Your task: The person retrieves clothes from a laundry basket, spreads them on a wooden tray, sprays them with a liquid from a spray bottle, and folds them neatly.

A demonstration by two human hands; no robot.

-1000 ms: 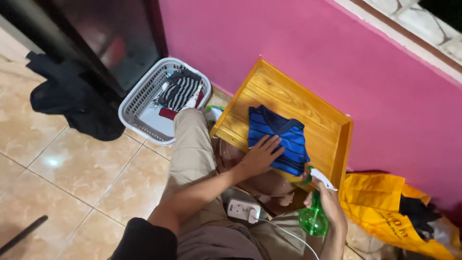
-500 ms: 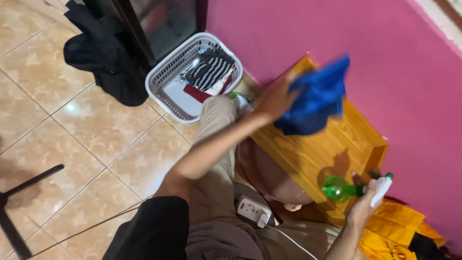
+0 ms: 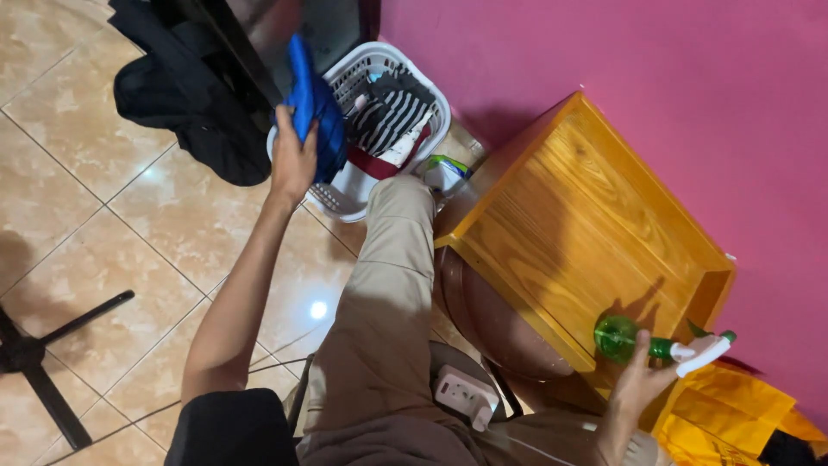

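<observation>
My left hand (image 3: 294, 160) is stretched out to the left and grips a blue cloth (image 3: 312, 105), held up over the near rim of a white laundry basket (image 3: 420, 76). The basket holds a striped black-and-white garment (image 3: 392, 115) and something red. My right hand (image 3: 641, 384) holds a green spray bottle (image 3: 623, 337) with a white trigger head, low at the right, just in front of a bare wooden tray-like table (image 3: 578, 224). My tan-trousered leg (image 3: 384, 293) runs between the two hands.
A pink wall (image 3: 621, 60) stands behind the wooden table. A black garment (image 3: 185, 91) lies on the tiled floor left of the basket. A white power strip (image 3: 461, 395) rests near my lap, a yellow bag (image 3: 729, 418) at bottom right, a black stand leg (image 3: 39, 354) at left.
My left hand lifted the blue cloth off the wooden table and swung it left, over the laundry basket. My right hand raised the spray bottle slightly and has kept hold of it.
</observation>
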